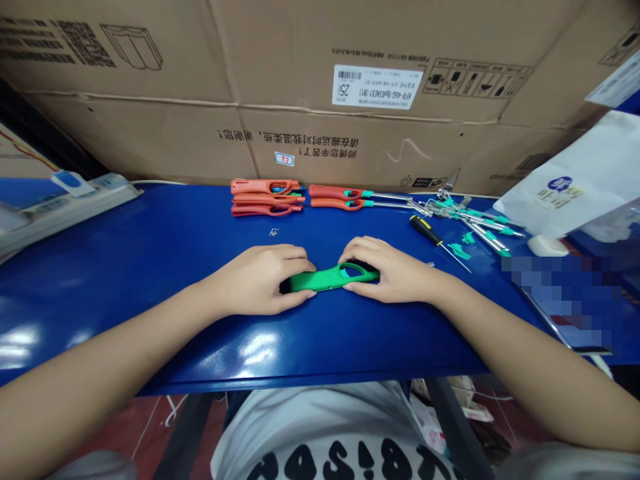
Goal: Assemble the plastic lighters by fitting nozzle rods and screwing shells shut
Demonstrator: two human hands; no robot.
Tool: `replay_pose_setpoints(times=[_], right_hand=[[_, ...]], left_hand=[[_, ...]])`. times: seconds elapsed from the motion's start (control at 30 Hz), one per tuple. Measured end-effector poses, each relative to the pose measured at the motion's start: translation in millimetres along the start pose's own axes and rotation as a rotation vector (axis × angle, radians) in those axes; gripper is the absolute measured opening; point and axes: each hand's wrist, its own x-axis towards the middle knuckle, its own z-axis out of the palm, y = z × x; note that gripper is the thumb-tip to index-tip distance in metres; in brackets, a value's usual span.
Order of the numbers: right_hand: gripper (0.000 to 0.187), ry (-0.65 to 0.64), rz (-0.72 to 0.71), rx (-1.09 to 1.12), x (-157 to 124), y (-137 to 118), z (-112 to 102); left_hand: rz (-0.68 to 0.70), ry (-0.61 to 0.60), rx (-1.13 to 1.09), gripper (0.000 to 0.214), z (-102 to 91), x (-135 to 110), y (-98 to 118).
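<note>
A green lighter casing [323, 279] with an oval trigger opening lies level just over the blue table, held between both hands. My left hand [265, 277] is closed round its wide end, thumb along the near side. At the other end, by the oval opening, my right hand [385, 270] pinches it between thumb and fingers. Part of each end is hidden by the fingers. Beyond the hands lie several orange-red lighter casings [265, 198] in a stack, and beside them two orange-red lighters [336, 198] with metal tubes.
A yellow-black screwdriver [426, 231] lies right of centre. Behind it are several metal lighter tubes [477, 230] and teal plastic pieces [459, 251]. A cardboard box [290, 87] walls off the back. A power strip [65, 207] stands left; a white bag [565, 180] and tablet-like device [565, 320] sit right.
</note>
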Motion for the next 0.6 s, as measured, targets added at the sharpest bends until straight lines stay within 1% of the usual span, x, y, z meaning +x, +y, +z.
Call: replay_pose_setpoints(times=[0.3, 0.6], right_hand=[[0.026, -0.022, 0.000, -0.016, -0.6, 0.3, -1.3], [0.026, -0.026, 0.012, -0.005, -1.1, -0.2, -0.8]], left_hand=[[-0.039, -0.014, -0.036, 0.030, 0.5, -0.2, 0.6], [-0.089, 0.019, -0.055, 0.028, -0.1, 1.5, 2.7]])
